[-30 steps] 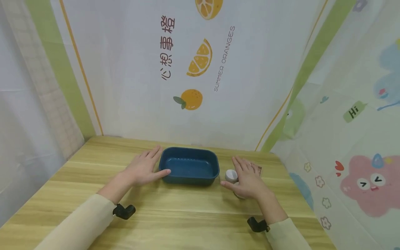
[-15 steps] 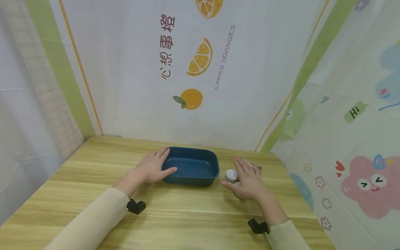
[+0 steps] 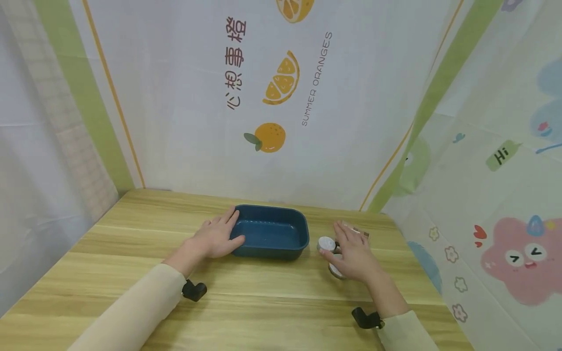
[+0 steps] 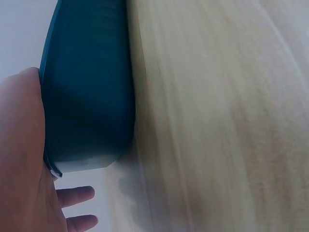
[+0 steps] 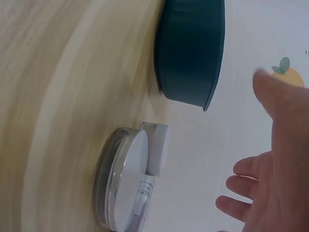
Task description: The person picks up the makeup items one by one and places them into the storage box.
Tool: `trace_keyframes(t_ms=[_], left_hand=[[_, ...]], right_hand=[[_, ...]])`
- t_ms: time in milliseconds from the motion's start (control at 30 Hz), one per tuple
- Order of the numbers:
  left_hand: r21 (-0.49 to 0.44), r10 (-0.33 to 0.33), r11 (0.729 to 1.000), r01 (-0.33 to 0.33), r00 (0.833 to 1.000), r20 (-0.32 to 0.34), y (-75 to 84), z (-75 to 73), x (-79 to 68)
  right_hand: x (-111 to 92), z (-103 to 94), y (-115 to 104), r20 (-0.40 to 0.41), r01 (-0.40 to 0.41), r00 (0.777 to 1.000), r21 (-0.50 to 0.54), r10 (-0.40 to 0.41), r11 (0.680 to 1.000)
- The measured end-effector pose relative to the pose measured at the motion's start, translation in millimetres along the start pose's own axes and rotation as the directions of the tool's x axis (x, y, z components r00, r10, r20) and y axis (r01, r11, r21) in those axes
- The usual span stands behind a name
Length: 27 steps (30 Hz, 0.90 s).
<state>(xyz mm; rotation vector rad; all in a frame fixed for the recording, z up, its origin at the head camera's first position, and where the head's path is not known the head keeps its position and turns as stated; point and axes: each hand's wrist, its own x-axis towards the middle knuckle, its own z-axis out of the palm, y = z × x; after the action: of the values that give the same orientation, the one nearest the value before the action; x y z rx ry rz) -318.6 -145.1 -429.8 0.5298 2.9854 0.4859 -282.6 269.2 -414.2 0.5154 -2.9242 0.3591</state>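
Note:
A deep blue rectangular basin (image 3: 270, 253) stands on the wooden table. My left hand (image 3: 216, 237) lies over its left end with fingers extended, the thumb reaching across the near rim; the left wrist view shows the palm against the basin's rim (image 4: 47, 96). My right hand (image 3: 354, 254) hovers with spread fingers above a group of small items. Under it are a white-lidded jar (image 3: 326, 243) and a round flat container (image 3: 337, 268), partly hidden by the thumb. The right wrist view also shows a slim white tube (image 5: 144, 191) beside the round container (image 5: 128, 181).
A small flat brown-and-clear item (image 3: 362, 232) lies beyond my right fingers, partly covered. The wooden table (image 3: 259, 302) meets a white printed cloth (image 3: 197, 146) at the back. Another patterned cloth (image 3: 474, 195) hangs along the right side.
My left hand has moved right, from beside the basin onto its left end. My right hand has shifted slightly right, uncovering more of the jar and the round container.

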Motion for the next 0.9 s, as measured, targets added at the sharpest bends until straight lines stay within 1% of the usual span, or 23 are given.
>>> trace_keyframes(t_ms=[200,300,433,567,767,900], left_hand=[[-0.012,-0.014,1.0,0.014,1.0,0.009,0.0,0.1,1.7],[-0.019,-0.015,1.0,0.015,1.0,0.012,1.5,-1.5,1.0],[-0.014,-0.024,1.0,0.025,0.999,0.023,2.7,-1.9,0.5],[-0.013,-0.032,0.999,0.033,0.999,0.027,3.2,-1.2,0.6],[-0.012,-0.037,0.999,0.038,0.999,0.025,4.6,-2.2,0.8],[-0.012,-0.035,0.999,0.035,0.999,0.029,5.3,-4.6,-0.8]], right_hand=[[-1,-3.9,7,-0.098,-0.018,0.995,0.033,0.021,0.999],[-2,-6.5,9,-0.101,-0.045,0.994,0.047,0.049,0.998],[-6,-9.1,12,-0.058,-0.096,0.993,0.066,0.1,0.993],[-9,-9.2,18,-0.01,-0.138,0.99,0.055,0.139,0.989],[-15,-9.3,26,0.057,-0.145,0.988,-0.013,0.146,0.989],[-19,-9.0,26,0.113,-0.158,0.981,-0.019,0.159,0.987]])
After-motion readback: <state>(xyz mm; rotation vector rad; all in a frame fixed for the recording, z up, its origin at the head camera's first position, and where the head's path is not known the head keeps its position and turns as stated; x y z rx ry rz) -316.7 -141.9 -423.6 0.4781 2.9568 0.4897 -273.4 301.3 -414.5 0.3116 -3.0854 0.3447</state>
